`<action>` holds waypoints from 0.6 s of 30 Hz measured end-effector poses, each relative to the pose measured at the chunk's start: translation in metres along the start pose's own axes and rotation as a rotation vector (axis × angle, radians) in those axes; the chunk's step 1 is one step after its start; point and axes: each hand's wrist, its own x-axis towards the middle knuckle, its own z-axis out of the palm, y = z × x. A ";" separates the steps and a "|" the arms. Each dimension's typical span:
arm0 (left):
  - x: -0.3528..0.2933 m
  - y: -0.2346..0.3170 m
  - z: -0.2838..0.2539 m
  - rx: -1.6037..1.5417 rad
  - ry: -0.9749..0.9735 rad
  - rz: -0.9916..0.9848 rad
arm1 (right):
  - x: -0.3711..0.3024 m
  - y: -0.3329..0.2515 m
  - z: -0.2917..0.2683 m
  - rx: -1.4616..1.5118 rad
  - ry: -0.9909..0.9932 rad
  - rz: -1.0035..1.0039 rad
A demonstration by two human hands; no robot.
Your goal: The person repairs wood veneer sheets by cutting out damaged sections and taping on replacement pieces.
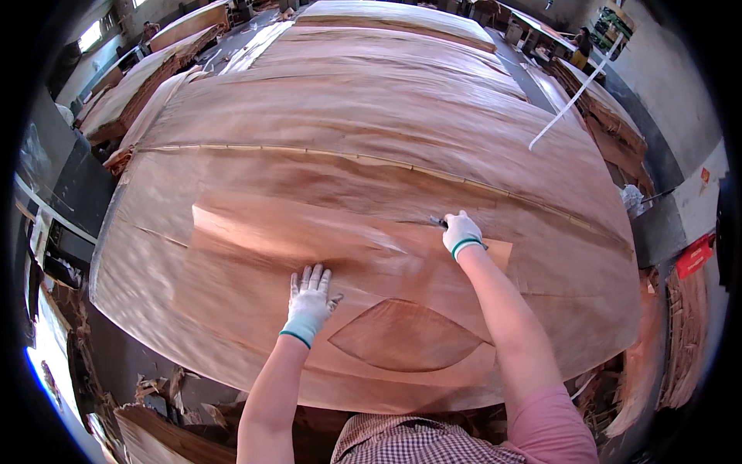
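Note:
A reddish-brown wood veneer sheet (pixel 255 255) lies on a broad stack of larger veneer sheets (pixel 139 271) in front of me. My left hand (pixel 309 301), in a white glove with a green cuff edge, rests on the sheet, its fingers stretched out and apart. Farther off to the right, my gloved right hand (pixel 463 234) is closed around a small dark knife-like tool (pixel 438 222), near the sheet's far edge. Most of the tool is hidden by the fingers. Between my forearms, a lens-shaped darker patch (pixel 410 336) with curved edges shows in the sheet.
A thin bamboo stick (pixel 309 150) lies across the stack beyond my hands. More veneer stacks (pixel 402 17) stand at the back and along both sides. A white bar (pixel 568 104) slants over the far right. Scraps (pixel 174 390) litter the floor at near left.

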 end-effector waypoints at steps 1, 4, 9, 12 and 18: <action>0.003 -0.001 0.003 -0.037 -0.120 -0.023 | -0.004 -0.004 0.006 0.068 0.214 -0.099; 0.006 -0.022 0.010 0.010 0.326 0.105 | -0.019 -0.015 0.023 0.813 -0.038 -0.213; 0.012 -0.074 0.015 -0.078 0.085 -0.020 | -0.036 -0.046 0.021 0.772 -0.411 0.148; 0.027 -0.110 0.005 -0.132 0.322 -0.157 | -0.055 -0.090 0.004 0.802 -0.346 -0.267; 0.056 -0.137 0.012 -0.018 0.341 -0.330 | -0.089 -0.196 -0.006 1.138 -0.657 -0.311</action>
